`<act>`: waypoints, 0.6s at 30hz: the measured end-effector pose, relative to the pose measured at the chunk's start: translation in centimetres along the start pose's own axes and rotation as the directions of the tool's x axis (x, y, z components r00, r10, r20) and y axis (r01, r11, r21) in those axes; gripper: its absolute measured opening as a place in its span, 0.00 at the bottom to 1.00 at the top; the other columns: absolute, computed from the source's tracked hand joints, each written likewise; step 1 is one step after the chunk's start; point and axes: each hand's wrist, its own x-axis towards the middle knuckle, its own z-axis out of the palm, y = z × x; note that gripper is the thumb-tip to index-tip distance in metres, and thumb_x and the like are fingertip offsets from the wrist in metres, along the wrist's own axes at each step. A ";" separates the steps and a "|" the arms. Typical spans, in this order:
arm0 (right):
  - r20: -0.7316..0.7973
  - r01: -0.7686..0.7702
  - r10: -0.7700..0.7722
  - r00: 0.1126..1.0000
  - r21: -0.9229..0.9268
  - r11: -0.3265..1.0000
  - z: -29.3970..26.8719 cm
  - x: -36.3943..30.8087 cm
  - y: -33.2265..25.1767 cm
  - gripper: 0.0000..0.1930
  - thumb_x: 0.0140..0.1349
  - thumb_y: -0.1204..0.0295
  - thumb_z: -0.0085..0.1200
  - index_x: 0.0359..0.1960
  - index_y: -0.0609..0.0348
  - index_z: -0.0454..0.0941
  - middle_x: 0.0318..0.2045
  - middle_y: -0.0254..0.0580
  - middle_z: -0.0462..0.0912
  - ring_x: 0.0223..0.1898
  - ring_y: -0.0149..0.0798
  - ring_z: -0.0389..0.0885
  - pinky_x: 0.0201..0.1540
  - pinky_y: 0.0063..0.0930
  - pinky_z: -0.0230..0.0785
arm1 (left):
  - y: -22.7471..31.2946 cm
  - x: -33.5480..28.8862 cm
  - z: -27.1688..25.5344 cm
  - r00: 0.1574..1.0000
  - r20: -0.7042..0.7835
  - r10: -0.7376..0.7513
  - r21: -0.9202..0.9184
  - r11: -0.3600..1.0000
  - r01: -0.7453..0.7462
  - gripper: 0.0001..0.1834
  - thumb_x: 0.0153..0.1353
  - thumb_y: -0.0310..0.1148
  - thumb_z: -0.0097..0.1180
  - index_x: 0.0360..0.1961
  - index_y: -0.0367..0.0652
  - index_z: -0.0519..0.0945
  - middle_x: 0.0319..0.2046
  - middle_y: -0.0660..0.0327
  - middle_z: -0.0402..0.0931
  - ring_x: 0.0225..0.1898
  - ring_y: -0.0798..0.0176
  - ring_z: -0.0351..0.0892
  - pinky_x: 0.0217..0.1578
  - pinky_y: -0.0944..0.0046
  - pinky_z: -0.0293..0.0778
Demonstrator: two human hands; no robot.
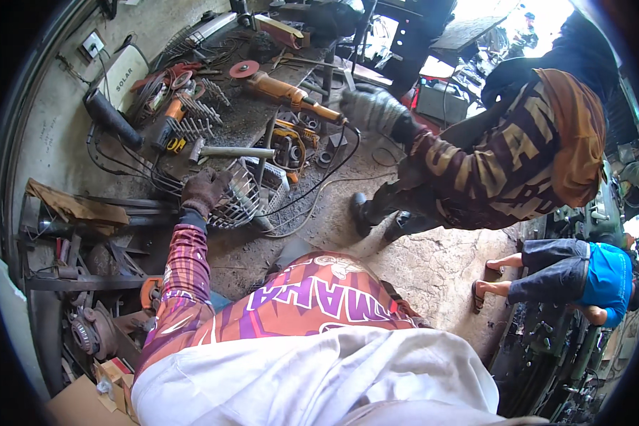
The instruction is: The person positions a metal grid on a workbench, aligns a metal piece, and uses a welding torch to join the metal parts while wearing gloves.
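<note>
My left hand (204,192), in a dark brown work glove, reaches forward to a slatted metal frame (238,202) near the bench edge. Its fingers are bent over the frame's edge and appear to grip it. Just beyond lies a hammer (236,152), its head to the left and its pale handle to the right. Farther off, an orange angle grinder (291,97) with a red disc (244,69) lies with its cord trailing down. A co-worker's gloved hand (378,111) is close to the grinder's rear end. My right hand does not show.
Left on the bench are a black cylindrical tool (112,119), an orange power tool (172,117) and spiky metal pieces. Scrap metal and a cardboard box (85,406) lie lower left. A co-worker (497,156) stands right; another person in blue (603,277) bends over at far right.
</note>
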 end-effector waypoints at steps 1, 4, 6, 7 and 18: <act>-0.006 0.014 -0.014 1.000 -0.014 1.000 0.1 0.2 0.2 0.20 0.65 0.54 0.43 0.44 0.54 0.80 0.39 0.54 0.84 0.43 0.55 0.82 0.46 0.47 0.71 | -0.2 0.0 0.2 1.000 -0.001 -0.004 -0.026 1.000 0.004 0.30 0.55 0.63 0.57 0.32 0.41 0.82 0.31 0.46 0.81 0.37 0.45 0.81 0.40 0.51 0.73; -0.035 0.086 -0.089 0.995 -0.064 0.994 1.0 1.0 0.6 0.20 0.65 0.54 0.43 0.43 0.54 0.80 0.39 0.54 0.84 0.42 0.56 0.82 0.45 0.48 0.71 | -0.8 0.4 0.6 0.999 -0.029 0.024 -0.035 0.999 -0.025 0.30 0.55 0.63 0.58 0.31 0.41 0.82 0.30 0.47 0.81 0.36 0.45 0.81 0.39 0.52 0.73; -0.082 0.146 -0.153 0.985 -0.093 0.985 1.3 2.1 0.5 0.20 0.65 0.54 0.43 0.42 0.54 0.80 0.38 0.55 0.84 0.42 0.56 0.82 0.44 0.48 0.72 | -0.9 0.8 1.0 0.999 -0.026 0.023 -0.047 0.999 -0.025 0.30 0.56 0.63 0.58 0.31 0.41 0.81 0.30 0.47 0.81 0.36 0.46 0.81 0.39 0.52 0.73; -0.115 0.155 -0.164 0.980 -0.084 0.984 0.6 2.4 -0.3 0.20 0.64 0.54 0.43 0.42 0.55 0.80 0.38 0.55 0.84 0.41 0.56 0.82 0.44 0.49 0.72 | -0.7 0.5 0.6 1.000 0.005 0.007 -0.015 1.000 -0.007 0.30 0.55 0.64 0.58 0.34 0.44 0.83 0.32 0.48 0.83 0.38 0.44 0.82 0.41 0.51 0.75; -0.737 0.699 -0.226 0.637 0.429 0.573 -28.0 7.9 -30.4 0.11 0.64 0.76 0.57 0.47 0.65 0.76 0.37 0.37 0.81 0.39 0.28 0.78 0.43 0.22 0.72 | -1.4 -0.7 0.5 0.999 -0.033 -0.021 -0.118 0.993 0.017 0.26 0.54 0.61 0.62 0.27 0.46 0.82 0.25 0.53 0.81 0.29 0.50 0.82 0.31 0.53 0.74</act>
